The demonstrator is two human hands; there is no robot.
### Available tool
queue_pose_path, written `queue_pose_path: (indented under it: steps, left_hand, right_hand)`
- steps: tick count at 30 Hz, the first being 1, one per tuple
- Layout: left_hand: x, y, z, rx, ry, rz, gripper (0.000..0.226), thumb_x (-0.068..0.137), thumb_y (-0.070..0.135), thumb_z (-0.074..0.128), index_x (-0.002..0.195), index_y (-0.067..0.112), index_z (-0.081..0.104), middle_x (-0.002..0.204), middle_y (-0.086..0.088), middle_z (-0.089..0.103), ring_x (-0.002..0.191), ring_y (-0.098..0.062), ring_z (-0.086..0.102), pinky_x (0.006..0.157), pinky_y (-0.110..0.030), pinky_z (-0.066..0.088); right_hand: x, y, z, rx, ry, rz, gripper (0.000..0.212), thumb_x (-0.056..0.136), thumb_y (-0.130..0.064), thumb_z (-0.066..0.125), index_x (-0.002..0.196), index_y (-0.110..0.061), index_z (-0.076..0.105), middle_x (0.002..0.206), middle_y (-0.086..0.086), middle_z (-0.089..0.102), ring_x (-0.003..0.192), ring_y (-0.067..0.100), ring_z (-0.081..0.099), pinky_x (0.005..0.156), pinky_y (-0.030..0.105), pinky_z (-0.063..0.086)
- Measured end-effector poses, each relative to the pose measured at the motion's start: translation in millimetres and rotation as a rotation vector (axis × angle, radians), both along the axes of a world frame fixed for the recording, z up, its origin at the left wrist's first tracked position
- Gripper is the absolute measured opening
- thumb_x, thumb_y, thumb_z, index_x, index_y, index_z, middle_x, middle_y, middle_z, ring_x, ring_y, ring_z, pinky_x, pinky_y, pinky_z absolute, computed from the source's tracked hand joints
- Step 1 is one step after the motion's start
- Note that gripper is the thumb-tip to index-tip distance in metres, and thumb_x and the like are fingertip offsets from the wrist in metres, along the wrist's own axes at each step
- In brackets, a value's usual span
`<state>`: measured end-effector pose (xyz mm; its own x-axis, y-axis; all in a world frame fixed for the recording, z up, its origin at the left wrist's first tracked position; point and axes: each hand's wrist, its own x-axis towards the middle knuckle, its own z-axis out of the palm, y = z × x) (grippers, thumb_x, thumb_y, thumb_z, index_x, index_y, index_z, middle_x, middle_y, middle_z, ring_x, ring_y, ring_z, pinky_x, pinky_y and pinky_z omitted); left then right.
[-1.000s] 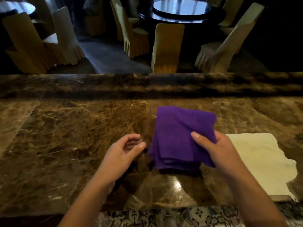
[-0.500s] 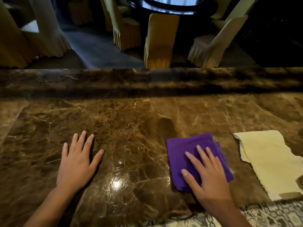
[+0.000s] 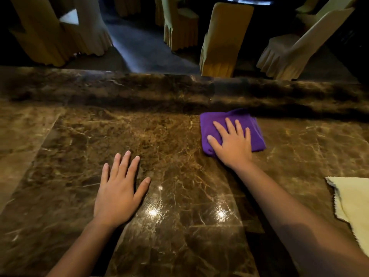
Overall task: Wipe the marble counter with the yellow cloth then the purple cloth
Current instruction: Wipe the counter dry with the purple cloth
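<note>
Purple cloth (image 3: 232, 129) phase underway, so yellow pass prob done (judgement). Yellow cloth (image 3: 353, 208) lay flat at 4 o'clock by bench (image 3: 60, 156) near edge, untouched. Right hand (image 3: 232, 144) was flat, fingers spread, palm pressing folded purple cloth at 1 o'clock, no pinch grip. Left hand (image 3: 119, 188) was flat, open, bracing on bare marble at 8 o'clock, holding nothing. Cloth sat just short of raised back ledge (image 3: 179, 90) at 12: little room fwd. Wide open marble towards 9–10 o'clock and 3 o'clock; most surface likely left to wipe.
</note>
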<state>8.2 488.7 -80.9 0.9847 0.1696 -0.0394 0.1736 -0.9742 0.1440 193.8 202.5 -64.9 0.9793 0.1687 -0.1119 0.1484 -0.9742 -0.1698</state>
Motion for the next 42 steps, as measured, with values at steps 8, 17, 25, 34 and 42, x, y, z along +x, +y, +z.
queue_pose_path:
  steps: [8, 17, 25, 34, 42]
  left_hand:
    - [0, 2, -1, -0.014, -0.030, -0.008, 0.080, 0.095, 0.069, 0.017, 0.160, 0.024, 0.028, 0.171, -0.004, 0.020, 0.159, -0.024, 0.008, 0.128, -0.051, 0.009]
    - [-30, 46, 0, -0.019, -0.073, 0.055, 0.081, 0.089, 0.072, 0.030, 0.152, 0.023, 0.043, 0.168, -0.009, 0.029, 0.158, -0.031, 0.015, 0.123, -0.060, 0.012]
    - [-54, 61, -1, -0.006, -0.032, 0.189, 0.079, 0.094, 0.072, 0.016, 0.160, 0.031, 0.026, 0.172, -0.005, 0.016, 0.160, -0.026, 0.005, 0.127, -0.054, 0.006]
    - [-51, 62, 0, -0.014, -0.064, 0.374, 0.073, 0.099, 0.065, 0.033, 0.159, 0.024, 0.029, 0.171, -0.013, 0.017, 0.159, -0.033, 0.005, 0.126, -0.057, 0.006]
    - [-51, 63, -2, -0.024, -0.037, 0.346, 0.072, 0.101, 0.064, 0.024, 0.161, 0.025, 0.021, 0.173, -0.010, 0.010, 0.160, -0.029, 0.000, 0.127, -0.055, 0.001]
  right_hand:
    - [-123, 28, 2, 0.065, -0.013, 0.246, 0.067, 0.093, -0.070, 0.028, 0.155, -0.044, 0.030, 0.168, 0.002, 0.027, 0.158, 0.028, 0.014, 0.125, 0.058, 0.009]
    - [-152, -33, -4, 0.005, -0.059, 0.087, 0.066, 0.091, -0.071, 0.031, 0.151, -0.044, 0.039, 0.165, -0.002, 0.035, 0.155, 0.026, 0.024, 0.125, 0.055, 0.015]
    - [-42, 56, 1, 0.017, -0.001, -0.048, 0.067, 0.097, -0.067, 0.028, 0.157, -0.038, 0.028, 0.171, 0.005, 0.020, 0.157, 0.032, 0.010, 0.125, 0.059, 0.005]
    - [-215, 67, -1, 0.069, 0.006, 0.569, 0.062, 0.096, -0.067, 0.033, 0.154, -0.045, 0.033, 0.169, -0.001, 0.025, 0.158, 0.028, 0.011, 0.125, 0.059, 0.006]
    - [-147, -18, -7, -0.036, -0.056, 0.180, 0.068, 0.092, -0.067, 0.028, 0.153, -0.040, 0.036, 0.166, 0.002, 0.032, 0.155, 0.032, 0.020, 0.124, 0.060, 0.013]
